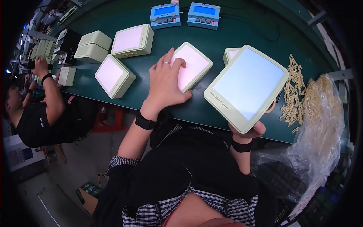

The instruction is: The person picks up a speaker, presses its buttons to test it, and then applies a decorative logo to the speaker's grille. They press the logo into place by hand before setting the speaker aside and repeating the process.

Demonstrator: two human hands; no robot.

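My right hand holds up a cream, rounded box-shaped speaker by its lower corner. Its large front panel glows bluish white and faces up; the thumb shows at the edge, while most fingers are hidden behind it. On the bench in front of me lies a second cream speaker with a pinkish-white lit panel. My left hand grips its left side, the bent index finger over the panel and the thumb at the lower edge. Partly behind the raised speaker sits another cream speaker.
Several more cream speakers stand left on the green bench. Two blue meters with screens sit at the back. Small beige parts are heaped at right, beside a clear plastic bag. A co-worker sits at left.
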